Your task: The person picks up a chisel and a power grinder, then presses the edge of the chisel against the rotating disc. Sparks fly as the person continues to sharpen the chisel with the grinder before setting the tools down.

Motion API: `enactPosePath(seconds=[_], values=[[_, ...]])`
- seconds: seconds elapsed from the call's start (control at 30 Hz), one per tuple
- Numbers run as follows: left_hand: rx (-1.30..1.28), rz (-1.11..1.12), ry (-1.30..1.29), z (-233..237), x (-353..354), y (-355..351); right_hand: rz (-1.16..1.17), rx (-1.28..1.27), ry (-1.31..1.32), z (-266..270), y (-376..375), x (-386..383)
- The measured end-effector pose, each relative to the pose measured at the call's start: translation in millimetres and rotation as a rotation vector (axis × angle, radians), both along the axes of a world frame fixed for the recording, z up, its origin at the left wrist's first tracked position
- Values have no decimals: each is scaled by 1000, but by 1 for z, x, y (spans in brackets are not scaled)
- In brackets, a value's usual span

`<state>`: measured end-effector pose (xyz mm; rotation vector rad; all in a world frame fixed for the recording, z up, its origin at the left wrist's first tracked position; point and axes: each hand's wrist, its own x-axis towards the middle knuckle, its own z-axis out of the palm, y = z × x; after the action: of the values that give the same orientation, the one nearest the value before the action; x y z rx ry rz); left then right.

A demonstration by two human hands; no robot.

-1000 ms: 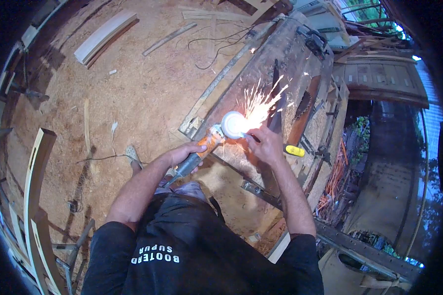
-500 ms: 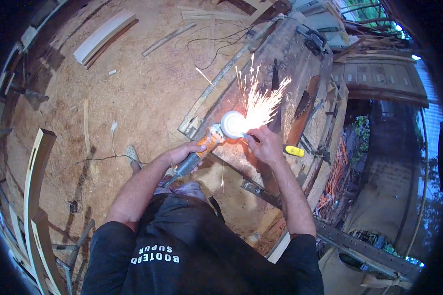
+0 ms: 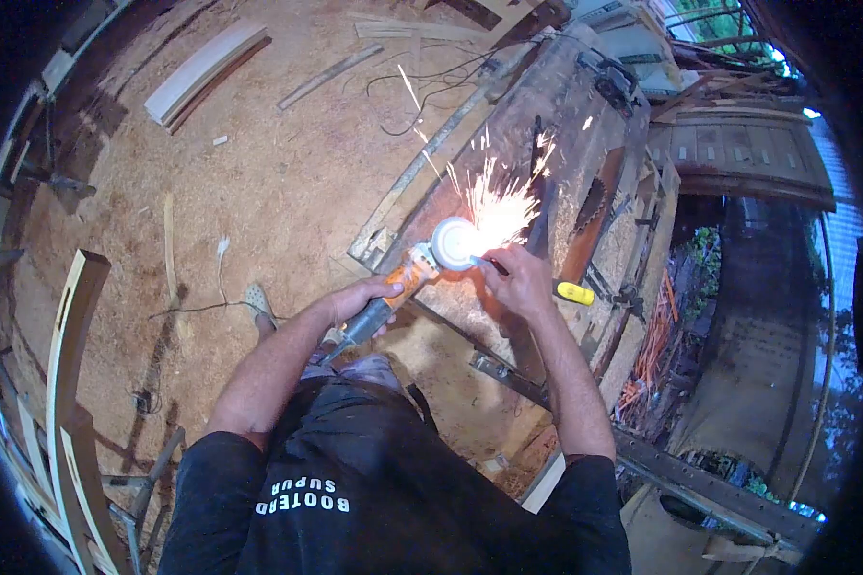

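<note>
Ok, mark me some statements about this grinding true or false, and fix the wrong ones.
1. The left hand grips the orange grinder. True.
2. The right hand is gloved. False: it is bare.
3. Sparks spray from the disc. True.
4. The yellow object shows left of the grinder. False: it shows to the right, beside the right wrist.
5. A toothed blade shows at the workbench. True.

orange-grey angle grinder (image 3: 409,279), slanted, disc (image 3: 452,244) sparking against small piece (image 3: 477,262)
</note>
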<state>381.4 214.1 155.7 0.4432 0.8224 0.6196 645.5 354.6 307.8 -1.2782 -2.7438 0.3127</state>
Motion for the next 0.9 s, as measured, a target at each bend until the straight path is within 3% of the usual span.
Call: enactPosePath(seconds=[0.9], values=[[-15,4,-18,-2,0,0,26,23,27,2,-2,-1]])
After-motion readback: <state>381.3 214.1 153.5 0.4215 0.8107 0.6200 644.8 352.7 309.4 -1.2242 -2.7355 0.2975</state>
